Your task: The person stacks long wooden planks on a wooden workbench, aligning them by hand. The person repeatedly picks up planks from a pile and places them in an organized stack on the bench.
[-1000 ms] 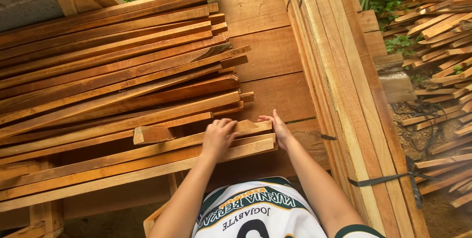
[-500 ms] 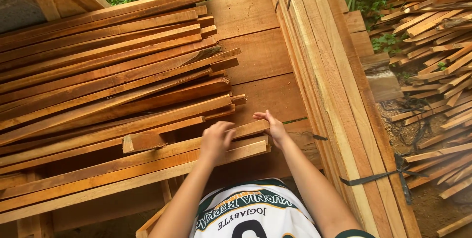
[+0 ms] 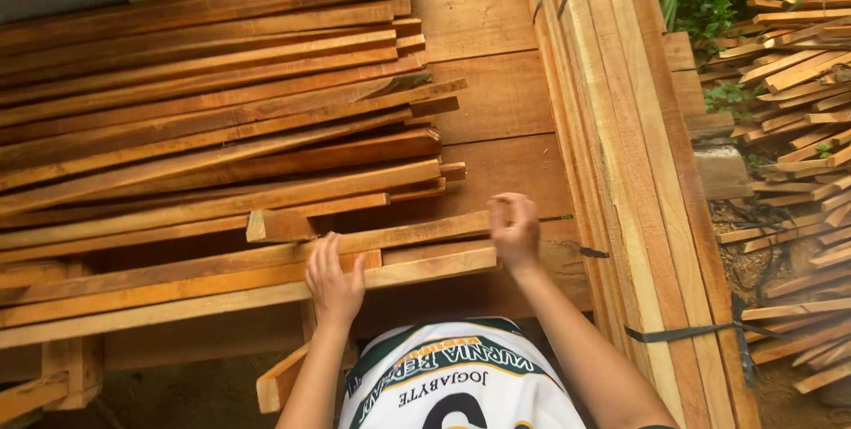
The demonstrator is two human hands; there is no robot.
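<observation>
Wooden slats fill our view. Our left hand (image 3: 334,280) lies flat, fingers spread, on the nearest slats (image 3: 266,274). Our right hand (image 3: 514,230) curls loosely around the end of the upper slat there; its blur hides the exact grip. Beyond our hands, the loose pile (image 3: 204,101) looks unevenly aligned, so much squaring seems left. Right of our right hand sits a strapped bundle (image 3: 620,172).

A single head-worn camera is looking steeply down and forward from close above the stack of wooden slats (image 3: 213,128), taking in the strapped plank bundle (image 3: 620,145) just right of that stack.
</observation>
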